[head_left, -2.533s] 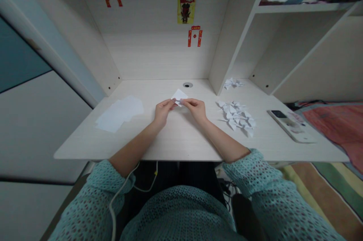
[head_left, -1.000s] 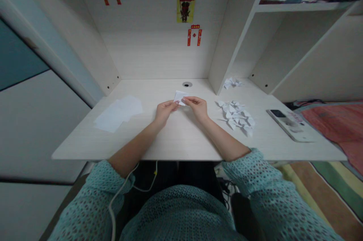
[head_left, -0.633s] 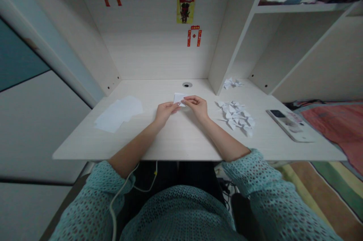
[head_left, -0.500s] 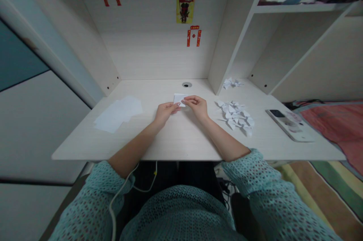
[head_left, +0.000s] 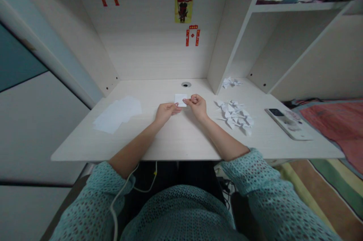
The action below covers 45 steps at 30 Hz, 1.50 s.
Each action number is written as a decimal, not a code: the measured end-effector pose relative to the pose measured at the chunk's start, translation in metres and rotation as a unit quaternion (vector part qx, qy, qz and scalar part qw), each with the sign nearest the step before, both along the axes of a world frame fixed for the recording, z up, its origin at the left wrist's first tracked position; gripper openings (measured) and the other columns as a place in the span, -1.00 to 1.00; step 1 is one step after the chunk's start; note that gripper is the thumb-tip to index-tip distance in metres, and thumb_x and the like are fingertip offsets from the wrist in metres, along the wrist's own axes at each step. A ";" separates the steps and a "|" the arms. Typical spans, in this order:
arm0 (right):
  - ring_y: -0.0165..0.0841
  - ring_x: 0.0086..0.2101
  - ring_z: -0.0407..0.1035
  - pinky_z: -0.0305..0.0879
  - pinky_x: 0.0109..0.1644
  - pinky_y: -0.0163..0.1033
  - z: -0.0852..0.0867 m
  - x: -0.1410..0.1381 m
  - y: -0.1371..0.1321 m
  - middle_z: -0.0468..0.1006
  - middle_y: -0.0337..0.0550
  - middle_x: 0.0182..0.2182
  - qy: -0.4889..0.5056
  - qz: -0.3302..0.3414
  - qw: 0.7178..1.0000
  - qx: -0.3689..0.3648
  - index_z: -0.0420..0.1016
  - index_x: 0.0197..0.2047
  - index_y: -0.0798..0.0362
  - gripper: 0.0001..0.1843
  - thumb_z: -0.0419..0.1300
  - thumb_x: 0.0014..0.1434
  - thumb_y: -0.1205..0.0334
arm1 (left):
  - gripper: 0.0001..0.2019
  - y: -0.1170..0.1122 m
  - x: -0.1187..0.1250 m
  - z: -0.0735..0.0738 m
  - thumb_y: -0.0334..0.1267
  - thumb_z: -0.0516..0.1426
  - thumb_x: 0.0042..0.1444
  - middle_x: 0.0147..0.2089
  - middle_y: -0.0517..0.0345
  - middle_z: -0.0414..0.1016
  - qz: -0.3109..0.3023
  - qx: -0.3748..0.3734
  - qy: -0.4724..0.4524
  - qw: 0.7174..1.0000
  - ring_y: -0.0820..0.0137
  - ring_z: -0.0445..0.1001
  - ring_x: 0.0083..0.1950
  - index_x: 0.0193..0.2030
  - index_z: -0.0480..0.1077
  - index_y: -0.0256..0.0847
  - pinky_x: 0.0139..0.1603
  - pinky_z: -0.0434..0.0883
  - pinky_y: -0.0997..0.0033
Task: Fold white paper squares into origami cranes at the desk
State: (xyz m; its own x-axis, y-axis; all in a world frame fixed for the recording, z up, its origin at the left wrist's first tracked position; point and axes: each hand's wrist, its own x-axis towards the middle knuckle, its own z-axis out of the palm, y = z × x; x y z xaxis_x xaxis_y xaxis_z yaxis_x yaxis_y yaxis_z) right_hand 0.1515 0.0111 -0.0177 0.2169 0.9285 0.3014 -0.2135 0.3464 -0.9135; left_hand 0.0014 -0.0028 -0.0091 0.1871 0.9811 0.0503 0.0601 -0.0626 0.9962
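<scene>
Between my two hands is a small white square of paper (head_left: 180,98), held just above the desk. My left hand (head_left: 166,112) pinches its lower left corner, thumb on top and fingers beneath. On the other side my right hand (head_left: 197,106) grips the right edge between thumb and a curled forefinger. Whether the paper is folded in layers is too small to tell. Left of my hands, flat white paper sheets (head_left: 119,113) lie overlapping on the desk (head_left: 170,139). To the right is a heap of folded white paper pieces (head_left: 236,115).
More folded paper pieces (head_left: 231,82) lie behind the upright divider (head_left: 235,37). A phone (head_left: 287,124) rests near the desk's right end. A round cable hole (head_left: 186,84) sits at the back. A white cable (head_left: 115,207) hangs by my left sleeve.
My right fingers have curled in and shifted slightly on the paper's right edge. More of the paper's face shows now. My left hand keeps its pinch almost unmoved.
</scene>
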 end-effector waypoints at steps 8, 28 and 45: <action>-0.51 -0.63 0.18 0.06 -0.51 -0.38 0.000 0.007 0.003 0.26 -0.46 -0.72 0.001 -0.018 1.000 -0.016 0.21 -0.48 0.01 -0.56 0.39 -0.29 0.03 | -0.49 -0.003 0.002 0.003 0.19 0.08 -0.02 -0.19 -0.10 0.56 0.043 0.027 -0.006 0.999 0.34 0.50 -0.28 -0.29 0.50 -0.28 -0.40 0.27 0.48; -0.42 -0.55 0.35 0.21 -0.44 -0.33 0.005 -0.001 -0.007 0.36 -0.40 -0.68 -0.029 0.070 0.997 -0.008 0.16 -0.53 -0.01 -0.50 0.39 -0.31 -0.05 | -0.64 -0.001 0.001 0.001 0.01 0.26 -0.16 -0.46 0.12 0.51 0.068 0.055 0.035 0.996 0.44 0.36 -0.43 -0.42 0.52 -0.31 -0.45 0.17 0.49; -0.46 -0.52 0.35 0.28 -0.33 -0.30 -0.004 -0.007 -0.005 0.45 -0.41 -0.59 0.017 0.108 0.993 -0.036 0.30 -0.31 0.00 -0.44 0.43 -0.39 0.06 | -0.62 -0.001 -0.001 -0.006 0.05 0.22 -0.13 -0.34 -0.03 0.58 0.055 0.024 0.024 0.998 0.29 0.51 -0.30 -0.37 0.51 -0.28 -0.39 0.25 0.44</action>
State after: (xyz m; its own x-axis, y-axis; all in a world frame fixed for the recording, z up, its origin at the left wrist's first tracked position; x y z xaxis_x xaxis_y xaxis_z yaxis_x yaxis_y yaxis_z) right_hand 0.1446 0.0057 -0.0222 0.0196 0.9735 0.2277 -0.3067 0.2226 -0.9254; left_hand 0.0009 -0.0035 -0.0148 0.0808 0.9925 0.0913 0.1168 -0.1004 0.9881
